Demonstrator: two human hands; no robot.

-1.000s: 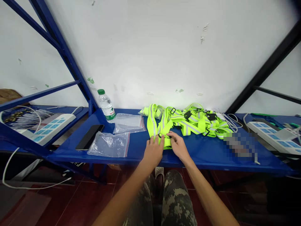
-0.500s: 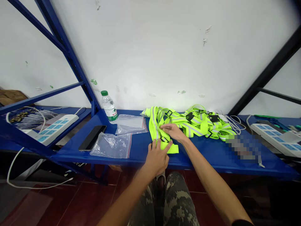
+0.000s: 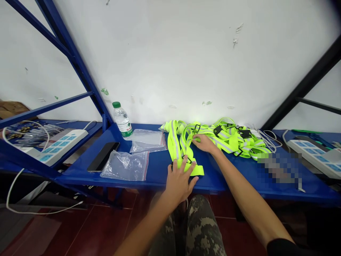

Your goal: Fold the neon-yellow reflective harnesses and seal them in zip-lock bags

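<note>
1. Left hand (image 3: 179,181) open, fingers spread on a neon-yellow reflective vest (image 3: 173,145).
2. Right hand (image 3: 204,143) curled against the vest's upper strap; grip unclear.
3. Vest flat on a blue metal shelf (image 3: 157,174), just beside a tangled pile of reflective vests (image 3: 229,140).

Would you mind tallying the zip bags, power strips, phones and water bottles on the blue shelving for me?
Clear zip bags: 2
Power strips: 2
Phones: 1
Water bottles: 1
Total: 6
</note>
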